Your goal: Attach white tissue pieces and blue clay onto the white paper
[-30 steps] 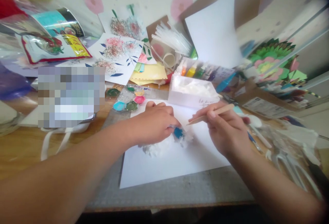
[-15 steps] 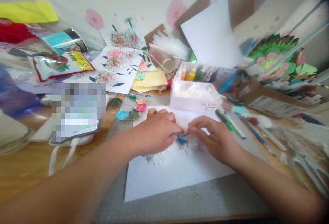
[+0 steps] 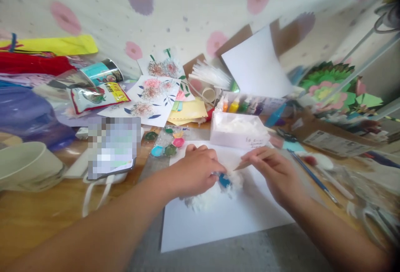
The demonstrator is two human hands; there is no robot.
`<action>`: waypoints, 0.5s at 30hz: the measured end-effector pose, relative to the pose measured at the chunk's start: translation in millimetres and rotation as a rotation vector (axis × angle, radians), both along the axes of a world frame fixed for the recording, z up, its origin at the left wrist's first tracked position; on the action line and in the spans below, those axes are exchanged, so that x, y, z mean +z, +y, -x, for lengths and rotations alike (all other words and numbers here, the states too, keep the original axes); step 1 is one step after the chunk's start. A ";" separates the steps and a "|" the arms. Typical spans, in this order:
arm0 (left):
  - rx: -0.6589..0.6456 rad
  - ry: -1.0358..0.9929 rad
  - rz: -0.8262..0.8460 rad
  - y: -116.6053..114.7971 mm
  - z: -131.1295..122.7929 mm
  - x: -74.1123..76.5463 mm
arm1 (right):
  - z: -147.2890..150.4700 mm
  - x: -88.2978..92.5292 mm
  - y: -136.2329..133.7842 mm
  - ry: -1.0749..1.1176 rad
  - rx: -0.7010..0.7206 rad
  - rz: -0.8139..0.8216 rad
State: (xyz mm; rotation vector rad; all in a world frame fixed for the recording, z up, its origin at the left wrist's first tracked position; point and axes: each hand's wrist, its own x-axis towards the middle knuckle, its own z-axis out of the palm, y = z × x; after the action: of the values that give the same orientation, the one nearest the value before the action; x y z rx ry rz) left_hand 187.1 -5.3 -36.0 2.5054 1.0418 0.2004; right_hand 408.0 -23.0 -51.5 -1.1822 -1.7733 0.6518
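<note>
My left hand (image 3: 195,170) rests curled on a white fluffy clump (image 3: 212,193) lying on a white sheet of paper (image 3: 231,218), its fingertips pinching the clump beside a small blue spot (image 3: 224,179). My right hand (image 3: 275,172) is closed round a thin wooden stick (image 3: 242,165) whose tip points at the clump, just right of the blue spot. The two hands almost meet over the clump.
A white box of fluff (image 3: 239,132) stands behind the paper, with small paint bottles (image 3: 237,105) beyond. A paint palette (image 3: 167,143), flower pictures (image 3: 150,97), a paper cup (image 3: 28,168), brushes (image 3: 312,176) and scissors (image 3: 371,218) lie around. A grey cutting mat (image 3: 243,251) underlies the paper.
The view has tilted up and shifted. My right hand brought the stick down from a raised position to the clump. My left hand stayed on the clump.
</note>
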 end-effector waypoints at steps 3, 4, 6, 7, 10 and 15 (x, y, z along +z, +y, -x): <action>0.003 0.013 -0.008 0.0 -0.4 0.4 | 4.7 2.0 -7.8 -0.104 0.143 -0.066; 0.004 0.017 -0.011 0.1 -0.4 0.4 | 7.0 2.0 -9.9 -0.150 0.195 -0.095; 0.002 0.018 -0.011 0.2 -0.2 0.1 | 10.7 0.6 -11.9 -0.213 0.230 -0.154; 0.001 0.014 -0.011 0.3 -0.1 -0.2 | 11.3 -0.6 -11.7 -0.224 0.211 -0.180; 0.010 -0.009 -0.021 0.9 -0.1 -0.8 | 8.3 -5.4 -8.4 -0.202 0.076 -0.200; 0.006 -0.059 -0.007 1.4 -1.4 -1.1 | 1.4 -9.7 -4.0 -0.141 -0.032 -0.075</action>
State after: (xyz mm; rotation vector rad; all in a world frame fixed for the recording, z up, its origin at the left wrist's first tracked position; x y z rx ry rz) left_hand 188.5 -4.0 -37.1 2.4869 1.0270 0.2778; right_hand 406.6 -27.0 -61.2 -1.2284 -1.8753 0.4891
